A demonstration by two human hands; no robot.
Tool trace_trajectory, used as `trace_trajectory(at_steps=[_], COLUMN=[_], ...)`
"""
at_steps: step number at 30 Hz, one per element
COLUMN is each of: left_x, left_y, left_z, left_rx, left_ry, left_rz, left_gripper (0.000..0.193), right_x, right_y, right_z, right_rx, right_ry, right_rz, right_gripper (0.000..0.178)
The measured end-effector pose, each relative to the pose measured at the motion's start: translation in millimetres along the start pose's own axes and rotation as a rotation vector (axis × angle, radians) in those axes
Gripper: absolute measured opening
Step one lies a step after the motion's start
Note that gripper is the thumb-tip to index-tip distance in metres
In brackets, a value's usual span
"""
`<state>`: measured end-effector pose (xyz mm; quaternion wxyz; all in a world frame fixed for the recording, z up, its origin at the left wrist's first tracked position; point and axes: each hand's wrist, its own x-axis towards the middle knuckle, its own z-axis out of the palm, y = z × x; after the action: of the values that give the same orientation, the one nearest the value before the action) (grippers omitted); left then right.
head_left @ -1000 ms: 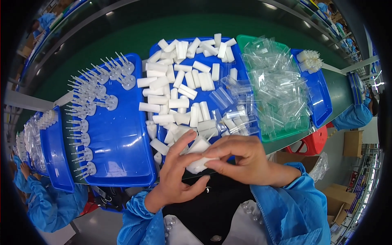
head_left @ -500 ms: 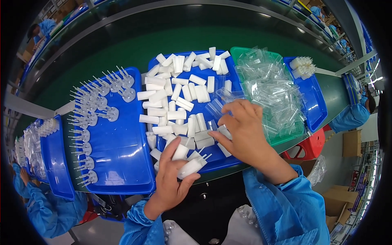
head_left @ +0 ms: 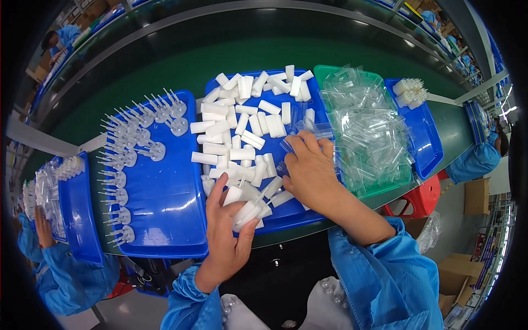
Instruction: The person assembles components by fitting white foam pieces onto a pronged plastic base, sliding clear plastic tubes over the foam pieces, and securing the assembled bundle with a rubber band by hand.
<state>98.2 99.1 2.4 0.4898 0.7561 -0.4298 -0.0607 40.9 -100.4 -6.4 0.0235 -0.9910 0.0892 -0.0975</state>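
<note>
My left hand (head_left: 228, 242) is closed around a whitish plastic piece (head_left: 248, 215) with thin prongs sticking up to the right. A white block (head_left: 232, 195) sits by its fingers. My right hand (head_left: 316, 173) reaches over the right side of the middle blue tray (head_left: 275, 151), its fingers curled down beside clear plastic sleeves (head_left: 324, 131); what its fingertips hold is hidden. Many white blocks (head_left: 217, 129) lie loose in that tray. Similar translucent pieces with thin prongs (head_left: 122, 195) line the left and upper parts of the left blue tray (head_left: 165, 209).
A green tray (head_left: 404, 177) heaped with clear plastic sleeves (head_left: 368, 135) stands right of the middle tray. Beyond it, a blue tray (head_left: 426, 140) holds a white bundle (head_left: 410, 92). A red stool (head_left: 421, 197) stands below right. At left, a co-worker's hand (head_left: 43, 226) is beside another tray.
My right hand has shifted slightly left and up toward the clear sleeves, its thumb drawn in. My left hand still holds the pronged piece, now turned a little. The whole view has shifted slightly.
</note>
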Motion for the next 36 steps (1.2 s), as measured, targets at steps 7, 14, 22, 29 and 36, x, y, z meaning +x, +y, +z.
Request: trace_trajectory(at_steps=[7,14,22,29,36], left_x=[4.4,7.4,6.5,8.1,9.5], left_y=[0.4,2.5,3.6,8.2,7.4], left_z=[0.6,2.9,8.5,10.8,14.6], left_rx=[-0.049,-0.069,-0.114,-0.117,-0.153], left_ry=[0.040,0.022,-0.003,-0.025,-0.047], left_rz=[0.010,0.036,0.022,0.040,0.016], left_gripper=[0.024,0.024,0.026,0.026,0.026], right_x=[-1.6,-19.6,-21.2,-26.3,-26.3], right_y=[-4.0,4.0,-8.2,-10.7,-16.3], right_z=[-37.6,-46.8,-45.3,-37.6,-21.0], right_rx=[0.360,1.248,1.801,1.731,1.855], right_ry=[0.276,0.091,0.048,0.020,0.110], right_rz=[-0.012,0.060,0.298,0.258,0.307], right_gripper=[0.019,0.020,0.041,0.040,0.021])
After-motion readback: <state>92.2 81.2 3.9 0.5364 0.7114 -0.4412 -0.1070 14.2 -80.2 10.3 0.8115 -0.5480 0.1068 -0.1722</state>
